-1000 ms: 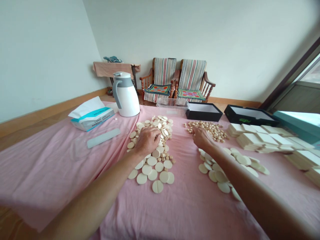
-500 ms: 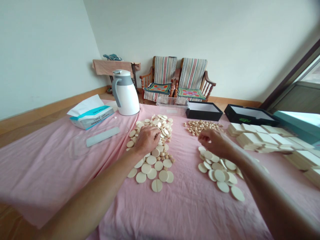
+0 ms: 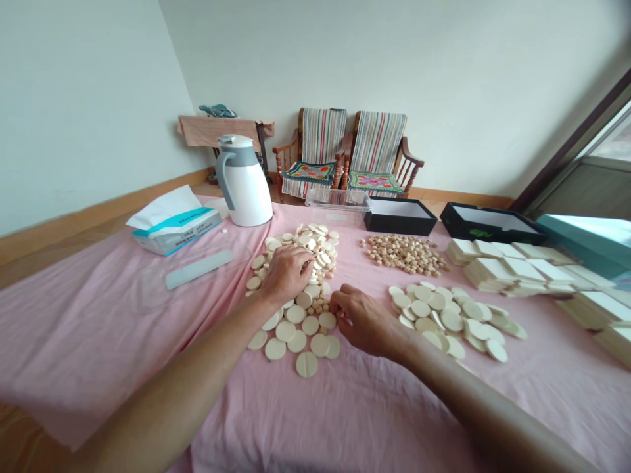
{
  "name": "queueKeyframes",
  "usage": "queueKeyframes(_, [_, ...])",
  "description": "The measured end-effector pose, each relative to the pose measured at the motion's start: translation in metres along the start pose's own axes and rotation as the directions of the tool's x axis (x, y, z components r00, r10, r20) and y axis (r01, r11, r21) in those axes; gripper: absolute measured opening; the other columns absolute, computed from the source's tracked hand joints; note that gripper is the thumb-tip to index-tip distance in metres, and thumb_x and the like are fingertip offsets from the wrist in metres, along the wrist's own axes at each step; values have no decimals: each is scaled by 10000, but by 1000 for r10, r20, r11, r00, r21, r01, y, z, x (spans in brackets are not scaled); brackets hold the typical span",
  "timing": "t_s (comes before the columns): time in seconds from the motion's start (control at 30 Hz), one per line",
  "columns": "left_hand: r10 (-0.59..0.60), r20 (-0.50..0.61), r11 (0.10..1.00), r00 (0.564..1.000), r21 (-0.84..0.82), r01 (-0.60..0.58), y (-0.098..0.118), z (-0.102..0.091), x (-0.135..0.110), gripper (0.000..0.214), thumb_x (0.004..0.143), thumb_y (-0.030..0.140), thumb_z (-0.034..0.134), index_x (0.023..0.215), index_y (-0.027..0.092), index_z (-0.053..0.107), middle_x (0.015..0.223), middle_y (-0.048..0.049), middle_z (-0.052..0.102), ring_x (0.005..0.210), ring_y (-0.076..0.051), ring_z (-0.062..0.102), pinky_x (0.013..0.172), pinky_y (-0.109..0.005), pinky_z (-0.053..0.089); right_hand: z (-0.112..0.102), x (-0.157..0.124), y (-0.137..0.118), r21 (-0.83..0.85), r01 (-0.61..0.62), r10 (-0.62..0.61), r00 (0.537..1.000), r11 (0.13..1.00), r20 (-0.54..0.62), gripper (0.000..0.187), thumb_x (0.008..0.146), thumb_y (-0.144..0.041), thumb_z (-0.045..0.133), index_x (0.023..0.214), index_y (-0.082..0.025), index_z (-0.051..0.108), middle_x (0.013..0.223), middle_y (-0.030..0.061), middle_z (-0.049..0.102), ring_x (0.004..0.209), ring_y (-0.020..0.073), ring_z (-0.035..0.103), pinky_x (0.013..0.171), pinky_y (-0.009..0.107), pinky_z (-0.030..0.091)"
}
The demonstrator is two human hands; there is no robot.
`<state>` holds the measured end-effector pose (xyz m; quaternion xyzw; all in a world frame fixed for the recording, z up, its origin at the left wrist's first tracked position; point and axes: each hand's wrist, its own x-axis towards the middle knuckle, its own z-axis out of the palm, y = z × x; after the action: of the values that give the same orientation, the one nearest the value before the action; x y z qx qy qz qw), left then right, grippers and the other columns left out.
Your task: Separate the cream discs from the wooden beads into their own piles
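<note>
My left hand (image 3: 290,270) rests over the left pile of pale round wooden discs (image 3: 296,315), its fingers curled down among them; what they hold, if anything, is hidden. My right hand (image 3: 362,320) is at the right edge of that pile, fingers bent and closed against a cluster of small wooden blocks (image 3: 319,306). Whether a block is between its fingertips cannot be made out. Beyond the right hand lie a heap of similar small blocks (image 3: 407,254) and, nearer, a second pile of round discs (image 3: 451,319).
Stacks of square wooden pieces (image 3: 522,270) stand at the right, with two black box parts (image 3: 401,218) and a clear plastic tray (image 3: 338,206) behind. A white jug (image 3: 250,196), a tissue pack (image 3: 177,231) and a clear lid (image 3: 200,269) are at the left on the pink cloth (image 3: 305,420).
My right hand has moved left and nearer, from beside the heap of small blocks to the cluster in the left pile. My left hand stays nearly in place over the discs.
</note>
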<state>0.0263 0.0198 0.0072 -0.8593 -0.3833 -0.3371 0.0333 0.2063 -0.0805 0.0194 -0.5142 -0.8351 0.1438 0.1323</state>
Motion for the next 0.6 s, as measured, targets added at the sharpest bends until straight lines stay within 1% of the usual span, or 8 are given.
queueKeyframes(0.13, [-1, -4, 1000, 1000, -6, 1, 0, 0, 0, 145, 819, 132, 527, 792, 188, 658, 863, -39, 698, 868, -195, 613, 843, -344, 441, -10, 2, 11, 35, -8, 8, 1000, 999, -19, 221, 690, -7, 457, 801, -167, 562, 837, 37, 575, 699, 114, 517, 622, 218, 345])
queueKeyframes(0.23, [-2, -2, 1000, 1000, -10, 2, 0, 0, 0, 140, 815, 132, 534, 785, 188, 658, 859, -40, 697, 871, -195, 615, 848, -341, 439, -29, 12, 41, -25, -114, 111, 990, 993, -89, 218, 665, -12, 485, 782, -165, 587, 799, 33, 593, 697, 123, 522, 644, 221, 359])
queueKeyframes(0.3, [-6, -1, 1000, 1000, -10, 6, 0, 0, 0, 131, 814, 136, 540, 789, 184, 660, 858, -41, 697, 869, -196, 615, 842, -341, 439, -44, 21, 68, -119, -224, 204, 967, 967, -155, 186, 667, -27, 503, 759, -160, 595, 779, 39, 602, 714, 139, 529, 642, 226, 357])
queueKeyframes(0.33, [-7, 0, 1000, 1000, -9, 7, 0, 0, 0, 128, 814, 139, 542, 791, 181, 661, 856, -41, 697, 865, -196, 615, 838, -342, 438, -50, 26, 81, -173, -296, 259, 943, 939, -207, 177, 664, -25, 502, 735, -159, 596, 757, 42, 599, 723, 148, 533, 640, 230, 353])
queueKeyframes(0.43, [-9, 1, 1000, 1000, -7, 9, -1, 1, 0, 131, 818, 141, 542, 789, 179, 664, 846, -40, 695, 856, -195, 614, 829, -343, 436, -62, 35, 105, -213, -398, 323, 892, 892, -315, 206, 697, -23, 471, 799, -124, 619, 841, 107, 601, 762, 185, 541, 633, 258, 346])
queueKeyframes(0.5, [-12, 4, 1000, 1000, -7, 12, -1, 1, 0, 136, 821, 142, 539, 791, 180, 665, 844, -40, 694, 858, -194, 613, 828, -343, 435, -61, 37, 103, -194, -393, 305, 879, 899, -366, 230, 739, -43, 467, 888, -112, 627, 926, 135, 600, 776, 188, 550, 637, 261, 355])
queueKeyframes(0.53, [-14, 7, 1000, 1000, -7, 14, -1, 1, 0, 137, 821, 142, 537, 793, 181, 666, 846, -41, 693, 861, -194, 612, 830, -344, 435, -59, 37, 97, -172, -358, 279, 890, 918, -362, 226, 754, -56, 475, 907, -118, 629, 933, 129, 606, 771, 181, 556, 641, 256, 363])
queueKeyframes(0.6, [-15, 13, 1000, 1000, -8, 15, 0, 0, 0, 138, 822, 142, 535, 797, 181, 665, 851, -39, 694, 862, -194, 612, 834, -345, 435, -49, 35, 76, -96, -223, 189, 943, 970, -275, 189, 762, -71, 502, 881, -141, 632, 871, 86, 627, 743, 158, 562, 650, 240, 376])
